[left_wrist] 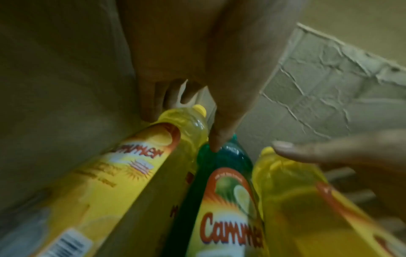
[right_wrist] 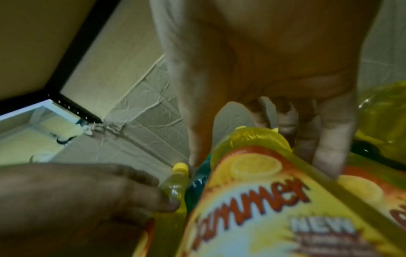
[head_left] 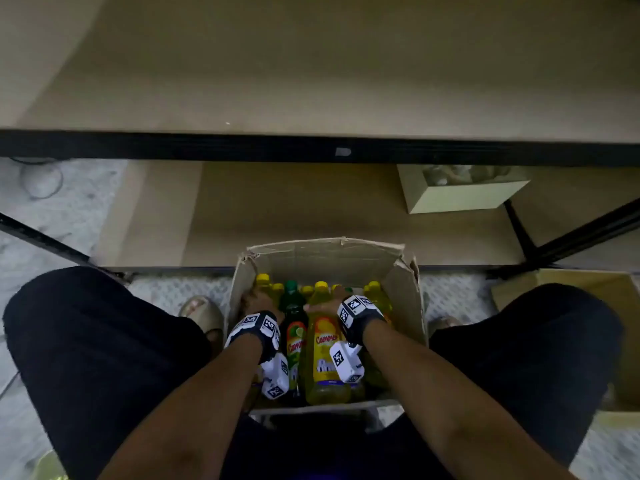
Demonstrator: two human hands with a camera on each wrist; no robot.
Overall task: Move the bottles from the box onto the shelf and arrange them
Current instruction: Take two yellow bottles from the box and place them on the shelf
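An open cardboard box point(head_left: 405, 289) stands on the floor between my knees, packed with upright yellow bottles and a green bottle point(head_left: 293, 306). My left hand point(head_left: 258, 301) reaches in at the box's left side. In the left wrist view the left hand point(left_wrist: 184, 121) grips the neck of a yellow bottle point(left_wrist: 131, 173), thumb lying against the green bottle point(left_wrist: 222, 173). My right hand point(head_left: 329, 301) grips the shoulder of the middle yellow bottle point(head_left: 322, 344). The right wrist view shows the right hand point(right_wrist: 259, 156) with thumb and fingers on either side of that bottle point(right_wrist: 252, 208).
A bare beige upper shelf board point(head_left: 311, 81) with a black front rail lies ahead. The lower shelf point(head_left: 277, 216) carries a pale open box point(head_left: 460, 195) at the right. Another cardboard box point(head_left: 571, 306) sits on the floor by my right knee.
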